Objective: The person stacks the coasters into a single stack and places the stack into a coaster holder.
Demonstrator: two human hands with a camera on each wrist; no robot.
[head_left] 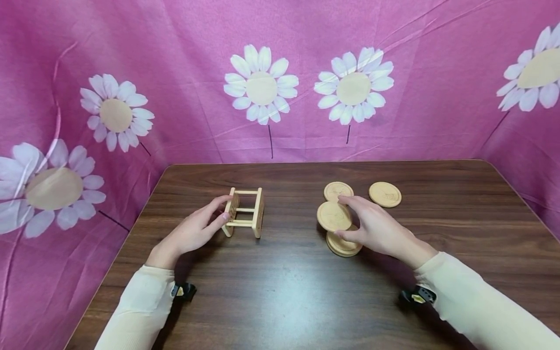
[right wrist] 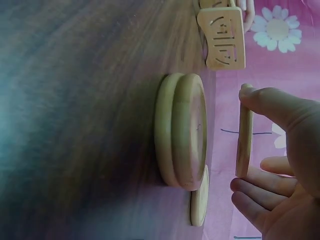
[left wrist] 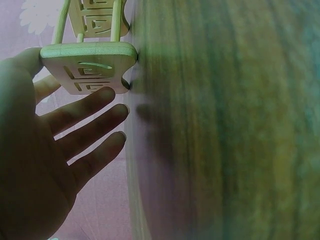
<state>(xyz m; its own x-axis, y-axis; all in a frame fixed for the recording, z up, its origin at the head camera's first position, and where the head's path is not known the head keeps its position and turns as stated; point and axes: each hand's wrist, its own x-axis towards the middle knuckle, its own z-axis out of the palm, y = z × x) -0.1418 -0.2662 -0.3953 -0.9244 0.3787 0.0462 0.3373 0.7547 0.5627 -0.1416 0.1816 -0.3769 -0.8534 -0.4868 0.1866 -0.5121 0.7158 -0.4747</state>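
Note:
A small wooden coaster rack (head_left: pixel 245 210) with slotted side panels stands left of the table's middle. My left hand (head_left: pixel 197 228) grips its left panel between thumb and index finger; in the left wrist view the other fingers spread out beside the panel (left wrist: pixel 90 67). My right hand (head_left: pixel 376 226) pinches a round wooden coaster (head_left: pixel 334 216) by its edges. The right wrist view shows that coaster (right wrist: pixel 244 140) edge-on, held above the table. Below it lies a stack of two coasters (head_left: pixel 343 248), partly covered by the hand and the held coaster.
One loose coaster (head_left: pixel 339 187) lies just behind the held one, and another coaster (head_left: pixel 385 194) lies farther right. The dark wood table (head_left: pixel 288 291) ends at the back against a pink cloth (head_left: pixel 183 73) printed with white flowers.

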